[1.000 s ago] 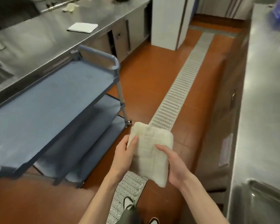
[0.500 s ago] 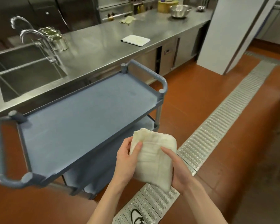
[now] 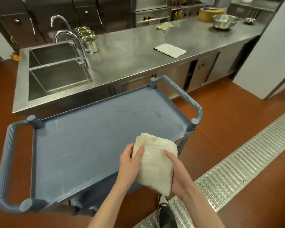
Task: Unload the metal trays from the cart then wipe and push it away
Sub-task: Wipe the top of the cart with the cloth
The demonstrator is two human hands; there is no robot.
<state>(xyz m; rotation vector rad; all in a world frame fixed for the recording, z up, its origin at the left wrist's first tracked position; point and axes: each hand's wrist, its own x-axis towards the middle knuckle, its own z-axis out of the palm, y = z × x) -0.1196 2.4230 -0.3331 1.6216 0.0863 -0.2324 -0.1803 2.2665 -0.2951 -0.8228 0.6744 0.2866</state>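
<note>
Your left hand [image 3: 127,163] and your right hand [image 3: 179,175] both grip the folded white cloth [image 3: 155,163] with curled fingers, over the blue cart [image 3: 89,145].

Head-worn wide-angle view, looking forward and down.

It looks steeply down from close above the cart [image 3: 97,145], which fills the near middle; the steel surface [image 3: 138,51] with its sink [image 3: 56,76] runs across the far side, and the floor drain [image 3: 237,170] crosses near right.
</note>
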